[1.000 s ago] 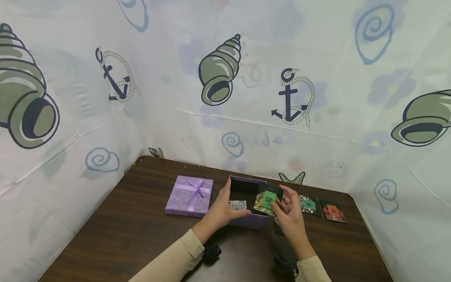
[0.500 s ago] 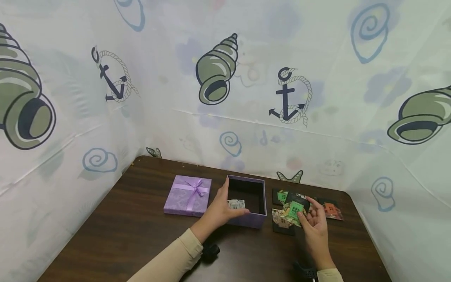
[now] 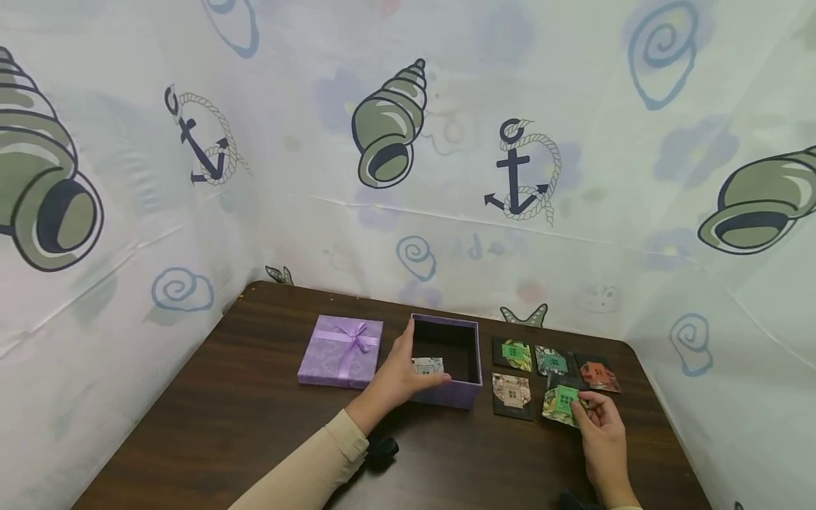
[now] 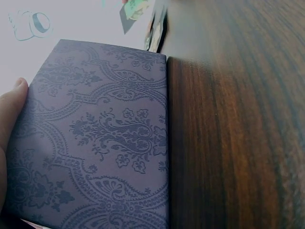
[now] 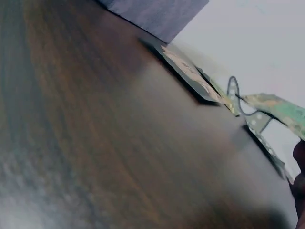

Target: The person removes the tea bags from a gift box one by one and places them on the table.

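Note:
My left hand (image 3: 403, 375) rests against the near left corner of an uncovered purple box (image 3: 455, 394), fingers straight along its left side and thumb at the front rim. Floral embossing covers the box wall (image 4: 109, 129) in the left wrist view. Inside the box is a pale grey sachet (image 3: 428, 365), partly hidden by that hand. My right hand (image 3: 602, 428) pinches a green-and-black sachet (image 3: 562, 402) by its right edge, close over the table at the right. The same green sachet (image 5: 281, 109) shows at the right edge of the right wrist view.
Right of the box lie a beige sachet (image 3: 511, 394), a green-and-yellow one (image 3: 515, 353), a teal one (image 3: 553, 361) and a red one (image 3: 598, 374). The purple lid (image 3: 343, 352) with a ribbon bow lies left of the box. A patterned sheet (image 3: 459, 142) hangs behind the brown table (image 3: 255, 411).
My right hand has carried the green sachet from over the box rightward and toward me, to below the teal sachet. The left hand has stayed at the box.

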`<action>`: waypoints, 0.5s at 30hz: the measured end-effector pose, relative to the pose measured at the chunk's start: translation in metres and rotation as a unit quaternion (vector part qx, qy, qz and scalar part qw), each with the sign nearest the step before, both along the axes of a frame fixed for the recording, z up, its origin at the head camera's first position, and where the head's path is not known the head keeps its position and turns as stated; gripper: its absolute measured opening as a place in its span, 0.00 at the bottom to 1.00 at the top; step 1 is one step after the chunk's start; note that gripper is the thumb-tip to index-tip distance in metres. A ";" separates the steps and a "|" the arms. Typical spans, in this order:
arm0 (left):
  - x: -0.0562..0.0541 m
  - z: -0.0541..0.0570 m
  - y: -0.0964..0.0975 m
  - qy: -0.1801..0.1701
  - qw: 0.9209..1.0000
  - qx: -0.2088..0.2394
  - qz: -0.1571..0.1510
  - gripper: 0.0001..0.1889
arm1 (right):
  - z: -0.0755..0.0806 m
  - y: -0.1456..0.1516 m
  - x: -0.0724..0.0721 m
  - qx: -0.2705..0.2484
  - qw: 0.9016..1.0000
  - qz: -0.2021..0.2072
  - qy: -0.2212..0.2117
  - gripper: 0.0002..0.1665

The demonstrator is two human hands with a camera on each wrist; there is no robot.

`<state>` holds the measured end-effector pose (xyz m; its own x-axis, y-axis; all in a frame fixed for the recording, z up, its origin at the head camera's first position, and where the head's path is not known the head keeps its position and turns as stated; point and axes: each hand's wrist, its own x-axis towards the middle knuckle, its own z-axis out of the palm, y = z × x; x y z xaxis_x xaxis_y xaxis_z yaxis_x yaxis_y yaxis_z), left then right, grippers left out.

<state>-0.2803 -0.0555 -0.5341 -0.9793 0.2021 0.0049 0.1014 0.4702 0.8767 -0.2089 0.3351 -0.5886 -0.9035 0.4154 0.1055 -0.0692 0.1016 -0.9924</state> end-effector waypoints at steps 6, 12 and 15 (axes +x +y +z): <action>0.000 0.000 -0.001 0.003 1.000 -0.010 0.008 0.76 | -0.004 0.003 -0.002 0.020 0.999 -0.010 -0.040 0.21; -0.002 -0.001 0.000 -0.001 1.000 -0.006 0.004 0.76 | -0.005 0.003 -0.005 0.078 0.995 -0.013 -0.065 0.19; -0.003 -0.002 0.002 0.000 1.000 -0.002 0.002 0.76 | -0.003 0.005 -0.006 0.107 0.991 -0.015 -0.073 0.19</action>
<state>-0.2830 -0.0539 -0.5366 -0.9803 0.1977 0.0035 0.0987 0.4737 0.8751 -0.2146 0.3396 -0.5915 -0.9035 0.4238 0.0640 0.0789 0.3113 -0.9470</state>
